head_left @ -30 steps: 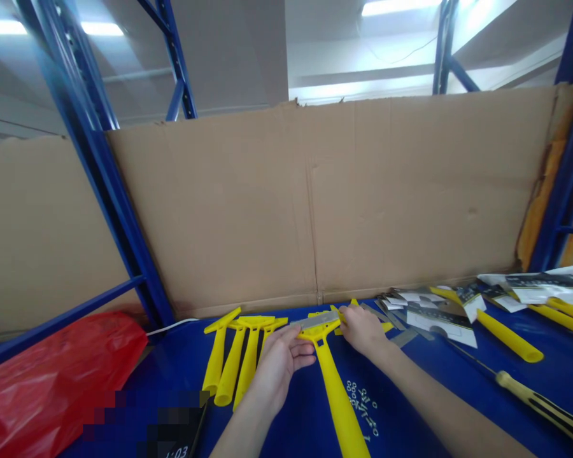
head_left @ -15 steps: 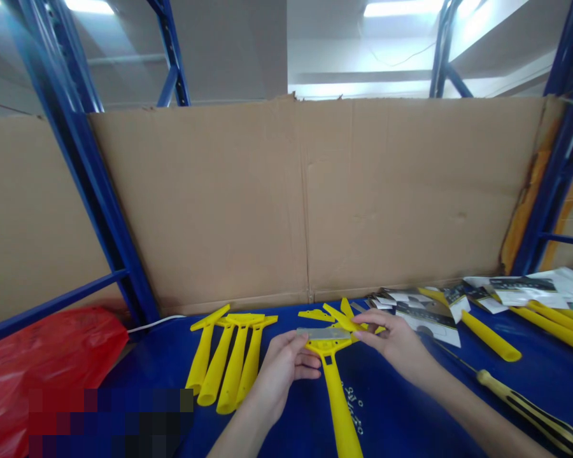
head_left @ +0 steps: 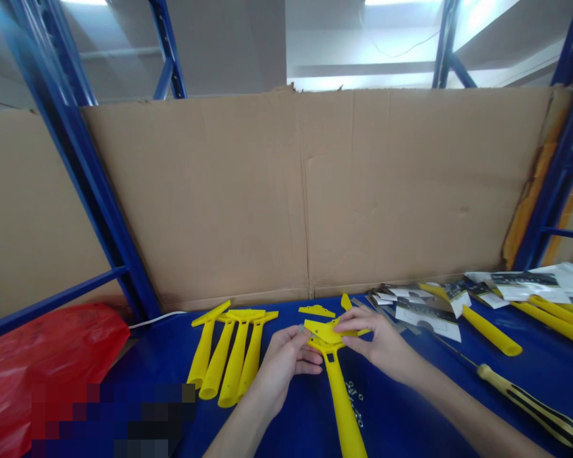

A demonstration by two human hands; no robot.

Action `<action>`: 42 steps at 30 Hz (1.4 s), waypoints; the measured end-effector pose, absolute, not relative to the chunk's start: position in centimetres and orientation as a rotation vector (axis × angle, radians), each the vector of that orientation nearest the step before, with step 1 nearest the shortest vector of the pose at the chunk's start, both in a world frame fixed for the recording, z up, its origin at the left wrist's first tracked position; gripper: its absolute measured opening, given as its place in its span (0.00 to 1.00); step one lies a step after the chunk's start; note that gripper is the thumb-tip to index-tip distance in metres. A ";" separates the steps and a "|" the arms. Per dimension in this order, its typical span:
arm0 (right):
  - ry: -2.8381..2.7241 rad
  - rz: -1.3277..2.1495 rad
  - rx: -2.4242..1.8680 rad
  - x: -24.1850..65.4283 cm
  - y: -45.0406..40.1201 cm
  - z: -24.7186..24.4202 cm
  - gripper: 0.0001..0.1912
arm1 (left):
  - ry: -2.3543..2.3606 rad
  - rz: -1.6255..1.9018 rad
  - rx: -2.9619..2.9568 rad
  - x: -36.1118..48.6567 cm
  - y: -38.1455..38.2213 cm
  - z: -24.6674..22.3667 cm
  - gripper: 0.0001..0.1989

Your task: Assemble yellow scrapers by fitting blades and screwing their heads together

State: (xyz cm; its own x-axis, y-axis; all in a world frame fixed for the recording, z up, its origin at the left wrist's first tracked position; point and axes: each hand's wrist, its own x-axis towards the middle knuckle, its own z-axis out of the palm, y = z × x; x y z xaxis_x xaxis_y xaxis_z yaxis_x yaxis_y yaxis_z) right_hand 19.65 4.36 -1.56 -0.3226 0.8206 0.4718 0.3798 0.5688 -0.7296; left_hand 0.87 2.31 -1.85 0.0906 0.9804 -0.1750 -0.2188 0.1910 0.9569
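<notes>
A yellow scraper handle (head_left: pixel 340 397) lies with its wide head away from me. My left hand (head_left: pixel 286 359) grips the left end of that head, thumb on top. My right hand (head_left: pixel 373 334) pinches a yellow clamp plate (head_left: pixel 321 330) over the head, slightly askew to it. The metal blade is mostly covered by the plate. Just beyond the hands lie loose yellow plates (head_left: pixel 316 311). Small screws and nuts (head_left: pixel 355 401) are scattered right of the handle.
Several yellow scraper handles (head_left: pixel 229 362) stand in a row on the left. A screwdriver (head_left: pixel 525 401) lies at the right, near printed cards (head_left: pixel 430 315) and more handles (head_left: pixel 491 331). A red plastic bag (head_left: pixel 62 362) is far left; a cardboard wall (head_left: pixel 305 197) rises behind the blue table (head_left: pixel 401 413).
My right hand has brought the yellow plate left and down onto the scraper head, over the blade that was showing. My left hand keeps its grip.
</notes>
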 end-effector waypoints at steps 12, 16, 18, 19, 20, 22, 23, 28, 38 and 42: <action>-1.742 1.156 -1.010 18.9 4.6 -3.1 0.15 | 1.047 1.062 0.996 0.9 2.4 -2.0 0.08; -1.644 1.267 -1.028 18.8 4.5 -2.9 0.16 | 1.043 1.049 0.982 0.9 2.4 -2.1 0.07; -1.615 1.286 -1.028 18.7 4.4 -2.8 0.16 | 1.032 1.053 0.967 0.8 2.4 -2.2 0.08; -1.601 1.291 -1.031 18.7 4.4 -2.8 0.15 | 1.023 1.058 0.958 0.8 2.3 -2.2 0.08; -1.589 1.294 -1.035 18.6 4.3 -2.8 0.15 | 1.014 1.064 0.948 0.8 2.2 -2.2 0.08; -1.566 1.294 -1.052 18.6 4.2 -2.7 0.14 | 0.997 1.074 0.924 0.9 2.1 -2.0 0.07; -1.556 1.294 -1.062 18.6 4.2 -2.7 0.13 | 0.988 1.077 0.914 0.9 2.0 -1.8 0.08; -1.566 1.308 -1.055 18.8 4.2 -2.7 0.14 | 0.978 1.044 0.833 0.7 2.0 -1.2 0.13; -1.552 1.284 -1.114 18.8 3.8 -2.3 0.22 | 1.019 1.049 1.027 0.5 1.6 -1.8 0.23; -1.346 1.466 -1.229 18.6 3.3 -2.0 0.22 | 1.033 1.086 1.028 0.5 1.8 -1.8 0.21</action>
